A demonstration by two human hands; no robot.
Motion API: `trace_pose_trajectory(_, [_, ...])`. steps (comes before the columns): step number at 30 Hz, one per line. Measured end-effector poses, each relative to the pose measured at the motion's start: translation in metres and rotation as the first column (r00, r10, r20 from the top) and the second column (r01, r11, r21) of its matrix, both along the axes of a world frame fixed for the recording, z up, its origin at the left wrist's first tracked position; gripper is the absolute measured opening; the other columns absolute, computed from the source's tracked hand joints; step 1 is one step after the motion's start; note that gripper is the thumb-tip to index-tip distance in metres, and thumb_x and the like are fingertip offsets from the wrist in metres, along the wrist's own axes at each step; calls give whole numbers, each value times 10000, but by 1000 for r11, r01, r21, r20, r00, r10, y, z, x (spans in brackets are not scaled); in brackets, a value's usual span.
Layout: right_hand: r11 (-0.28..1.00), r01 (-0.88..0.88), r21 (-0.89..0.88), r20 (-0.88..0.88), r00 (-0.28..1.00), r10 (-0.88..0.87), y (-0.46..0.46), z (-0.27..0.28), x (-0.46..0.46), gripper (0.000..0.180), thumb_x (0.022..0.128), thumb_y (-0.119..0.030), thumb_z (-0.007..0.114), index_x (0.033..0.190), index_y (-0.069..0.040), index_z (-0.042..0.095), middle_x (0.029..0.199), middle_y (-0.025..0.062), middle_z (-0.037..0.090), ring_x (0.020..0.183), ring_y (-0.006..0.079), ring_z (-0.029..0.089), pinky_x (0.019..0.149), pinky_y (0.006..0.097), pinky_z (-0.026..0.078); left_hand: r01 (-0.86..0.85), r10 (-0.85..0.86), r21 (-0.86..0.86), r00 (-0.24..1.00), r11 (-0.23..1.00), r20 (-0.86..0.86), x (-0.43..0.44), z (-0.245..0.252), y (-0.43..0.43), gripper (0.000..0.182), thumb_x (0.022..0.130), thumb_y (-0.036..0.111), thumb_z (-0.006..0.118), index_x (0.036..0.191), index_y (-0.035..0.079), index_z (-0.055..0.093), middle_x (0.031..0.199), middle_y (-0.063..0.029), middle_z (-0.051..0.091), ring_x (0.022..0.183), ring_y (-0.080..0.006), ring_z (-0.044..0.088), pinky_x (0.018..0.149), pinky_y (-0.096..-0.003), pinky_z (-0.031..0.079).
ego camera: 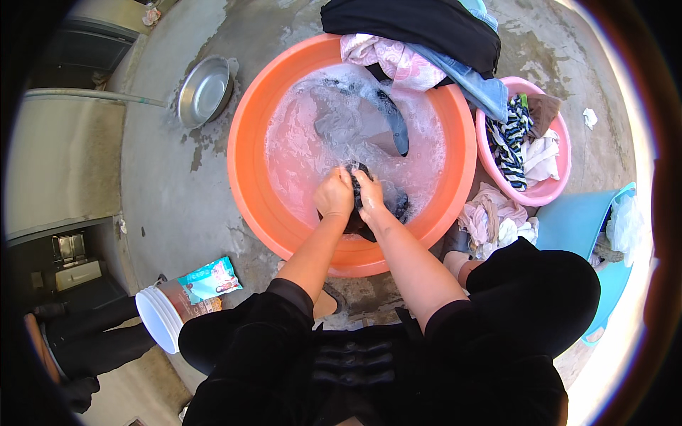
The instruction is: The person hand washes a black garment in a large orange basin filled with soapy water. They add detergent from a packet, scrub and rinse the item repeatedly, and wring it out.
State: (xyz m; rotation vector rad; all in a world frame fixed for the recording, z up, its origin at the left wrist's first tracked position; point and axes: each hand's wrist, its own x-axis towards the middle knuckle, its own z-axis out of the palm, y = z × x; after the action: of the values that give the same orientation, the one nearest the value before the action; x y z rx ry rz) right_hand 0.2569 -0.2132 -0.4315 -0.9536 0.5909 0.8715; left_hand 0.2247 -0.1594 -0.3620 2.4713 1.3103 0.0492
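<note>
Both of my hands are side by side over the near half of a large orange plastic tub [249,160] of sudsy, pinkish water. My left hand [335,193] grips the left side of a wet dark garment [362,183], its fingers curled in. My right hand [370,190] holds the same garment from the right, thumb uppermost. Part of this cloth hangs into the water below my wrists. Farther in floats a grey garment [351,120] with a dark blue strip curving along its right. Pink patterned cloth [397,61], blue denim [482,96] and black cloth [415,24] drape over the tub's far rim.
At right are a pink basin [560,125] with clothes, a heap of pale clothes [493,215] and a tipped turquoise tub [570,218]. A metal basin [205,93] lies on the concrete at left. Nearer are a white bucket [160,319], a detergent packet [210,279] and another person's dark-clothed legs [101,333].
</note>
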Motion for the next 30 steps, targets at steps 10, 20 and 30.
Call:
trace_pose_trajectory(10, [951,-281,-133,-47,960,277,2,26,-12,624,953,-492,637,1347,-14,558,1187,144,648,1055,272,624,911,444,503,164,-191,152,963,975,191,-16,-3,14,390,1004,342,539,730,72,603,687,-197,656,639,-407,655,607,-519,516])
trace_pose_trajectory(20, [332,-328,-885,140,493,859,-50,-34,1,634,887,-166,667,1427,-62,351,1131,323,659,1093,446,648,949,506,506,56,-89,-148,969,987,-230,-36,-84,69,483,1042,503,438,1193,50,514,1016,-240,713,968,-443,687,812,-522,534])
trace_pose_trajectory(30, [937,-71,-343,190,971,143,-56,-96,32,693,981,-417,612,1524,-52,385,1458,184,533,1310,280,534,1089,381,407,-96,140,-180,958,979,252,-2,-62,74,350,900,19,505,1240,-2,584,1085,-288,673,1037,-446,640,932,-477,492])
